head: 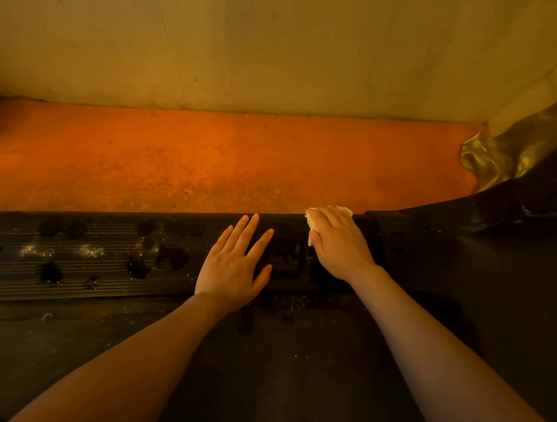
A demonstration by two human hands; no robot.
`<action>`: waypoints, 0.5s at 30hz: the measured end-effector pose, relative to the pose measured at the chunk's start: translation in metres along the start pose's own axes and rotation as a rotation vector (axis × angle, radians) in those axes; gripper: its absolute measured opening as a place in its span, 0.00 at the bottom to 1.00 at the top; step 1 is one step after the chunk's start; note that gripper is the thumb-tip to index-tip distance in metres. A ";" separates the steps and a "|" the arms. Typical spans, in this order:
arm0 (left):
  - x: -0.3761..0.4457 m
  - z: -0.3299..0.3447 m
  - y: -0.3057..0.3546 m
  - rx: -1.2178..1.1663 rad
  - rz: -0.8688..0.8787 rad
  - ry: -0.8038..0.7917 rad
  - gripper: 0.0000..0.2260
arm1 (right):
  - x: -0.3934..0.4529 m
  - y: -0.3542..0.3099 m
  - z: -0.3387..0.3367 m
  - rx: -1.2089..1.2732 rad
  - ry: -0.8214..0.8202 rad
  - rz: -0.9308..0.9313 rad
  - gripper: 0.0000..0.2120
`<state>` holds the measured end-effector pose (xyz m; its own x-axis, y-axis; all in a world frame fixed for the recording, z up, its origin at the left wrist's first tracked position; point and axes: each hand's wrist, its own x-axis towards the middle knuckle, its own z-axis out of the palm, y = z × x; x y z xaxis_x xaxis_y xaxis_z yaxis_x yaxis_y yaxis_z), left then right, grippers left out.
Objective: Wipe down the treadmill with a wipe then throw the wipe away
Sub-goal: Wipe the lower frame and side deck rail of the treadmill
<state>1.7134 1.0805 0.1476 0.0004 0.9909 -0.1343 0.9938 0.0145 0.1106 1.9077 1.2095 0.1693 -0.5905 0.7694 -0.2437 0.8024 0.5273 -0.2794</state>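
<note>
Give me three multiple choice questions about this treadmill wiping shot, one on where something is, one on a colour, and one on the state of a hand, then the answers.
1. Where is the wipe?
A. Under the right hand on the treadmill's side rail
B. Lying on the floor
C. In the left hand

2. What colour is the floor beyond the rail?
A. Blue
B. Orange
C. White

3. How is the left hand?
A. Clenched in a fist
B. Gripping a bottle
C. Flat, fingers straight, holding nothing

Answers: 1 A, white edges of the wipe show past the right hand's fingers at the rail's far edge. 2 B, the strip between rail and wall is orange. 3 C, its fingers lie spread and straight over the rail.
</note>
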 end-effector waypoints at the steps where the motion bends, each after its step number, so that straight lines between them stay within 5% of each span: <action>1: 0.000 -0.001 0.000 -0.006 0.003 -0.002 0.30 | -0.003 0.007 -0.002 -0.003 0.001 -0.001 0.22; 7: 0.000 0.001 -0.002 -0.005 0.002 0.003 0.30 | -0.014 0.044 -0.007 -0.089 0.089 0.112 0.19; 15: 0.001 0.002 0.000 0.019 -0.007 -0.007 0.30 | -0.020 -0.013 0.020 -0.019 0.027 -0.013 0.27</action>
<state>1.7138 1.0815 0.1459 -0.0058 0.9899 -0.1416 0.9957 0.0188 0.0906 1.9072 1.1804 0.1594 -0.5983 0.7720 -0.2149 0.7966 0.5437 -0.2643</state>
